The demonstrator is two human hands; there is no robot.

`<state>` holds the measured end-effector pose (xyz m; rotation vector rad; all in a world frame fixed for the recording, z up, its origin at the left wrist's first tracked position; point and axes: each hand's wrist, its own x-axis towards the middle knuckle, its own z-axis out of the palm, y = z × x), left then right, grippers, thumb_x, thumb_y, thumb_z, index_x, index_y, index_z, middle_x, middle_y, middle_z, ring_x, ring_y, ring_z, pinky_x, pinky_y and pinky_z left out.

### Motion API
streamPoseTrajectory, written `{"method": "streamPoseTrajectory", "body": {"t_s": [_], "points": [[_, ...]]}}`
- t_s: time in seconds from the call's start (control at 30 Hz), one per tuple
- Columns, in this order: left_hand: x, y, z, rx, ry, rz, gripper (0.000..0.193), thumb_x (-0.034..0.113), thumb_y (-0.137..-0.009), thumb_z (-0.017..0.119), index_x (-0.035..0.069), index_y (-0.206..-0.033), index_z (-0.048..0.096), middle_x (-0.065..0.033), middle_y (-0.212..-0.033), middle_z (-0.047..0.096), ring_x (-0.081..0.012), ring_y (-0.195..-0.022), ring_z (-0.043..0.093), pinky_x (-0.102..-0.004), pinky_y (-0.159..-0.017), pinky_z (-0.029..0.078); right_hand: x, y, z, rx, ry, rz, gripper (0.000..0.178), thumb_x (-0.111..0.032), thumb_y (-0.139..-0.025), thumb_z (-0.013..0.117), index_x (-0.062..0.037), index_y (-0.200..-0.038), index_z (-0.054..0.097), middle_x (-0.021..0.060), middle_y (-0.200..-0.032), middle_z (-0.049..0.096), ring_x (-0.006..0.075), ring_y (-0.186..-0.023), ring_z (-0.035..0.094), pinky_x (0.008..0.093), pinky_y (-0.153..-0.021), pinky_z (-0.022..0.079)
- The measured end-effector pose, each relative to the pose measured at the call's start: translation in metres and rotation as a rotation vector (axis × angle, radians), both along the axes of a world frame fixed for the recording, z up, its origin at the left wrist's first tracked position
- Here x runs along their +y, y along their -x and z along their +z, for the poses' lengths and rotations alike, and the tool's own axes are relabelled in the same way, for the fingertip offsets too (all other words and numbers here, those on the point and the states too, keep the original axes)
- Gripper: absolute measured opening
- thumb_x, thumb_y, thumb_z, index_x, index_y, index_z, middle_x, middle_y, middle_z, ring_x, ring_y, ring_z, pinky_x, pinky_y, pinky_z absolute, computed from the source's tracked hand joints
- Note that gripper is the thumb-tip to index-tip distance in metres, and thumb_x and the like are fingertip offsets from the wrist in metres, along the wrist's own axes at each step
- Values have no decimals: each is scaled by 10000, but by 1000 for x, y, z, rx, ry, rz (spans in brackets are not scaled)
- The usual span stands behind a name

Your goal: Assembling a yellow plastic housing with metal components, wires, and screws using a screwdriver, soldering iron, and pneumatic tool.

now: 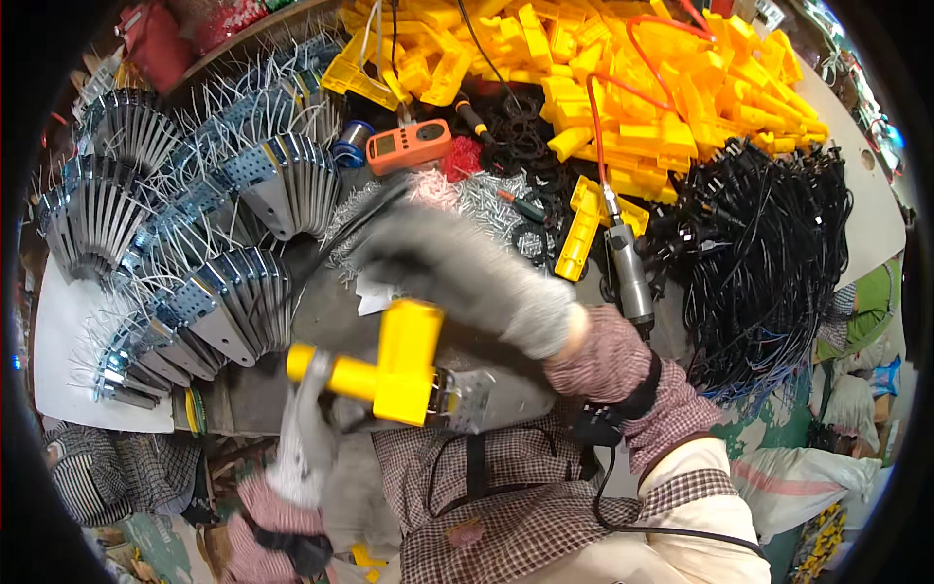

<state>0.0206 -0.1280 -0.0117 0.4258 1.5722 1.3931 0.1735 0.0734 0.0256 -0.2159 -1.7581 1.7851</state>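
Observation:
My left hand (309,419), in a grey glove, is closed round the narrow end of a yellow plastic housing (407,362) near my lap. A metal plate with a small circuit board (457,399) joins the housing's right side. My right hand (428,258), also gloved, is smeared by motion above the middle of the table, reaching leftward. Dark, thin cable-like strands (336,238) run beside its fingers; whether it grips them cannot be made out. Beneath and beyond it lie loose silver screws (491,209) and a white scrap of paper (373,294).
Metal plates with wired blue boards (219,316) stand fanned out at left. Yellow housings (623,88) heap at the back, black cables (764,253) at right. A red-hosed screwdriver (628,268), an orange meter (409,146) and a solder spool (353,143) lie between.

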Motion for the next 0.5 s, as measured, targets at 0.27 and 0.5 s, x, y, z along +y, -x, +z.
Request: {"method": "streamPoseTrajectory", "body": {"t_s": [0.27, 0.5], "points": [[-20, -28, 2, -161, 33, -419, 340, 242, -1064, 505, -49, -1029, 678, -111, -1016, 699, -189, -918, 677, -302, -792, 548, 53, -49, -59, -438, -605, -471, 236, -126, -918, 609, -25, -1115, 693, 239, -1059, 696, 361, -1031, 679, 416, -919, 540], [200, -28, -40, 1590, -144, -644, 211, 133, -893, 658, 48, -1086, 654, -184, -995, 644, -383, -970, 643, -465, -853, 531, 66, -40, -84, -842, -1043, -659, 212, -73, -906, 578, -68, -1098, 670, 233, -1188, 610, 384, -1080, 654, 482, -905, 552]]}}
